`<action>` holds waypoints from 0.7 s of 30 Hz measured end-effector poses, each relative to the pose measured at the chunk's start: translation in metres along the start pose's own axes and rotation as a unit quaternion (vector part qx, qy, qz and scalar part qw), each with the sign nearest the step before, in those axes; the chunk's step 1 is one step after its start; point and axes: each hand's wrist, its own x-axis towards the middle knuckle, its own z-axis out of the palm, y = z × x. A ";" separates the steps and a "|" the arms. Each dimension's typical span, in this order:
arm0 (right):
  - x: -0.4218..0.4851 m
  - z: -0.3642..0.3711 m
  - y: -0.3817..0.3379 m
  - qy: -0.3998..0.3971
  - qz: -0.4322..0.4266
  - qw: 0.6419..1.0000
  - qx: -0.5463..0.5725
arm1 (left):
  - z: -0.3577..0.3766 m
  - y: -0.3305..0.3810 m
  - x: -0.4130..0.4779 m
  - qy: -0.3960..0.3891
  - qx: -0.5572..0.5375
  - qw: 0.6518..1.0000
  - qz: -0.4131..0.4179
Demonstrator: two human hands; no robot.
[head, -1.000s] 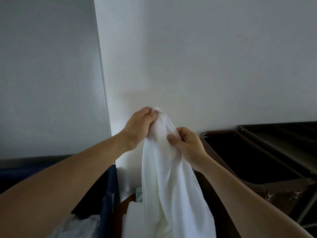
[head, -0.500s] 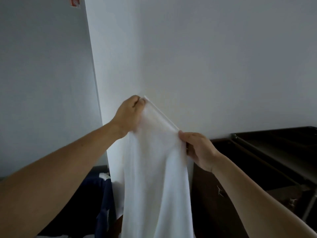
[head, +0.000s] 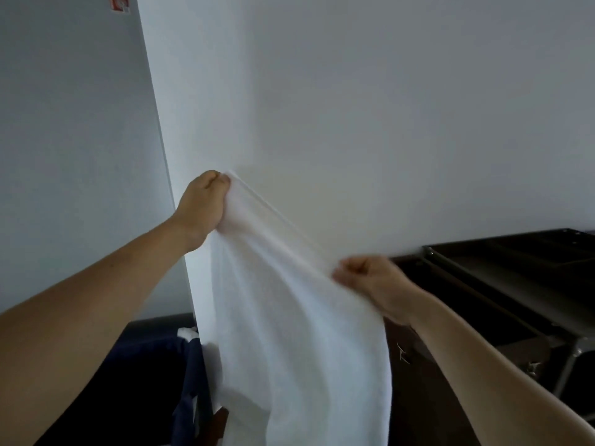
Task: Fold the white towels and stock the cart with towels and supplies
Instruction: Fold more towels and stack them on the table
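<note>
I hold the towel point(head: 289, 333) up in the air between my two hands. Its top hem is stretched in a slanting line from my left hand point(head: 201, 206), the higher one, down to my right hand point(head: 375, 281). The left fingers point(head: 222, 180) are curled tight and clamped on the corner. The right fingers point(head: 349, 268) are curled in a pinch on the hem, but that hand is smeared by motion, so I cannot tell how much cloth they hold. Below both sets of fingers the cloth drops in one loose sheet, with the blue laundry bag point(head: 193, 375) low under my left forearm and the dark cart point(head: 502, 275) out beyond my right fingers.

To do this step well, I judge the right fingers should reach the far corner. Then I level the hem so neither end sags and pull only taut enough for the sheet to hang flat before I bring corner to corner. A slack pinch could let the hem slide out.

Compared with half a second ago, my right hand sits farther from the left and the run of hem between the fingers is longer. A second ago both hands met at one crumpled corner and the cloth hung bunched like a rope
</note>
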 end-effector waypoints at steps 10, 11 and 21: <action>-0.003 -0.003 0.019 0.029 0.016 0.995 -0.094 | -0.021 -0.030 0.005 0.028 0.049 0.998 -0.026; -0.004 -0.001 0.026 0.014 0.036 0.991 -0.127 | -0.021 -0.032 0.004 0.018 0.051 0.998 -0.026; -0.010 0.008 0.044 0.004 0.030 0.979 -0.199 | -0.035 -0.063 0.001 0.022 0.083 0.995 -0.045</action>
